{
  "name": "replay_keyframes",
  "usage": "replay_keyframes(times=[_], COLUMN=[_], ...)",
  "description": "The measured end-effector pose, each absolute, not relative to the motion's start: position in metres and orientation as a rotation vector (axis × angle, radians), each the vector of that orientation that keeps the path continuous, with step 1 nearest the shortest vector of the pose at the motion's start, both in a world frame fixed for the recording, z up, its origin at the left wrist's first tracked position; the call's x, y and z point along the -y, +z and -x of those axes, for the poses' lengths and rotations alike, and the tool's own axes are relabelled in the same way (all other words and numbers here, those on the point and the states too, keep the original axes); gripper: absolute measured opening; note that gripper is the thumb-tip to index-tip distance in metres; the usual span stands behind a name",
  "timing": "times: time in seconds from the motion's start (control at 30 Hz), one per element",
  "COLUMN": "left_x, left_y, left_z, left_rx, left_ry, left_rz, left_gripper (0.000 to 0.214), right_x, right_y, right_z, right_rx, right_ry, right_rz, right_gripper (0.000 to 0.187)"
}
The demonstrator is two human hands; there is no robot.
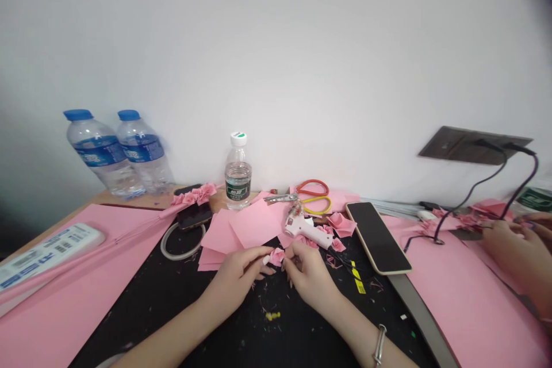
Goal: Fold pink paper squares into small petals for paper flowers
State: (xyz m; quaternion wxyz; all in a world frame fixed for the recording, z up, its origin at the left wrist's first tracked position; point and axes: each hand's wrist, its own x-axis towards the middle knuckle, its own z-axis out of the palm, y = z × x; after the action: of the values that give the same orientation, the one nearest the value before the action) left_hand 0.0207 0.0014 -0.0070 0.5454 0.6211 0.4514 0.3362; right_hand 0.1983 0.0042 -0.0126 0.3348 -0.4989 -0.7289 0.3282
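The left hand (239,279) and right hand (308,276) sit equally near a small pink paper rose (276,256), pinching it between their fingers (288,260) at lower center.

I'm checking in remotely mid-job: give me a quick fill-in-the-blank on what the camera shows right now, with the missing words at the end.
The left hand and right hand hold a small ____ paper flower between them.
Behind them, the scissors have one red handle and one ____ handle.
The two water bottles at the far left have ____ caps.
Another person's hands appear at the ____ edge of the view.

Missing words: pink, yellow, blue, right.
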Motion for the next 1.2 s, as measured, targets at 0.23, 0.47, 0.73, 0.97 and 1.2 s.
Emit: replay_keyframes(times=[0.23, 0.47, 0.73, 0.97, 1.2], left_x=[-0.002, 0.004, 0.004, 0.005, 0.005], left_y=[-0.007, -0.002, -0.001, 0.000, 0.002], left_z=[-0.021, -0.021, -0.021, -0.021, -0.021], left_rx=[-1.104, -1.101, -1.122, -1.104, -1.054], left_ry=[0.792, 0.741, 0.706, 0.689, 0.697], left_rz=[-1.542, -1.645, -1.668, -1.668, -1.658], left_gripper=[0.020, 0.022, 0.024, 0.023, 0.025], right_x=[-0.007, -0.004, -0.003, 0.000, 0.000], right_y=[-0.011, -0.004, -0.004, -0.003, -0.002], right_z=[-0.197, -0.196, -0.195, -0.194, -0.195], right_rx=[1.871, 1.930, 1.933, 1.945, 1.974], right_ry=[0.920, 0.914, 0.913, 0.899, 0.870], right_rz=[1.315, 1.275, 1.239, 1.239, 1.244], right_gripper=[0.016, 0.016, 0.016, 0.015, 0.015])
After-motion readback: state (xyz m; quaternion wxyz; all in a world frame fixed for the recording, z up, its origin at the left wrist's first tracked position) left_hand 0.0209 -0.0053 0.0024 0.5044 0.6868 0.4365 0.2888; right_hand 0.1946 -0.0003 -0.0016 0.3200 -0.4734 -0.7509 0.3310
